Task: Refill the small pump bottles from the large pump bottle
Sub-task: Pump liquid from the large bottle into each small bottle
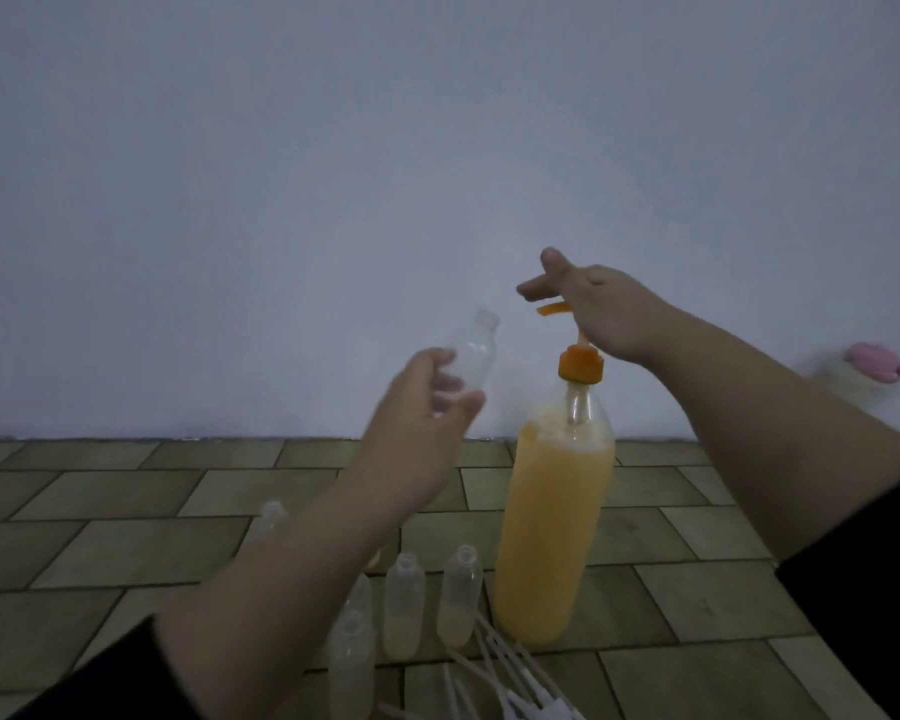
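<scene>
Large pump bottle (pixel 554 532) stands upright on the tiled floor (pixel 126 511) at approx. centre-right of view, filled w/ orange-yellow liquid nearly to the shoulder; foam line near the top. Orange collar and pump head (pixel 580 363) on its neck, orange spout (pixel 552 309) pointing toward 9 o'clock.

Right hand (pixel 601 311) sits on top of the pump head, fingers straight and spread, thumb and a finger sticking out toward 10 o'clock; palm on the plunger, nothing gripped.

Left hand (pixel 427 407) is at 9 o'clock from the pump head, raised off the floor. It holds a clear small bottle (pixel 468 361) by its lower body, fingers and thumb curled round it. Bottle is uncapped, tilted w/ its open neck toward 1 o'clock, near the spout but apart from it. Looks empty; blur makes it hard to be sure.

More small bottles stand on the floor at 7–8 o'clock from the large bottle's base: two upright side by side (pixel 405 605) (pixel 459 595), both w/ a little pale liquid at the bottom, open necks. Another one (pixel 352 662) nearer the camera at 6 o'clock of view, and one further back (pixel 273 517) partly behind the left forearm. Contents of those two: can't tell.

White pump tops w/ dip tubes (pixel 510 678) lie in a loose pile at the bottom edge, just beside the large bottle's base.

Pale wall (pixel 333 174) behind. At 3 o'clock, far right, a white container w/ a pink lid (pixel 874 363), blurred.
</scene>
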`<state>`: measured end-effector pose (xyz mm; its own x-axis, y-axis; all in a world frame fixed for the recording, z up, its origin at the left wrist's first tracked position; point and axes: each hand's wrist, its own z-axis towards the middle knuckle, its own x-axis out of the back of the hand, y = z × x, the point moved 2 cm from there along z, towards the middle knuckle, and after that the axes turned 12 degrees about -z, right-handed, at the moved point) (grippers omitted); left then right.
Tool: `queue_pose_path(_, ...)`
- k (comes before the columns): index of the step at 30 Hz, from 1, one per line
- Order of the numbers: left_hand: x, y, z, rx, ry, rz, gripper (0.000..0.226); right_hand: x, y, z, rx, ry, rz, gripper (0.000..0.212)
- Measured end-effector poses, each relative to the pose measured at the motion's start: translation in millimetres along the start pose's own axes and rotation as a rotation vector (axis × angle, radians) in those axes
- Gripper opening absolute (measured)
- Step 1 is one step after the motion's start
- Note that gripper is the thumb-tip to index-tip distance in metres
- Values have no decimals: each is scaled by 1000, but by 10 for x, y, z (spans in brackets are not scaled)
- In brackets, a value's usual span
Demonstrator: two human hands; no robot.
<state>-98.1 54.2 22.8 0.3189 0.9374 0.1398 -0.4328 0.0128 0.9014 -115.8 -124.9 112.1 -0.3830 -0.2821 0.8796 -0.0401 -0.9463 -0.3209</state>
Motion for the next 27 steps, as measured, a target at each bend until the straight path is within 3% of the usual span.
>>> queue_pose_path(6,-360,-72,34,50,-93,-14,46,-22,-19,-19,-6,22,-7,61)
queue_pose_path(15,-361,71,123,5,-70,-19,47,-74,-35,20,6,54,-93,62)
queue_pose_path(27,-275,57,169,-48,6,8,45,-118,32,1,17,107,17,60)
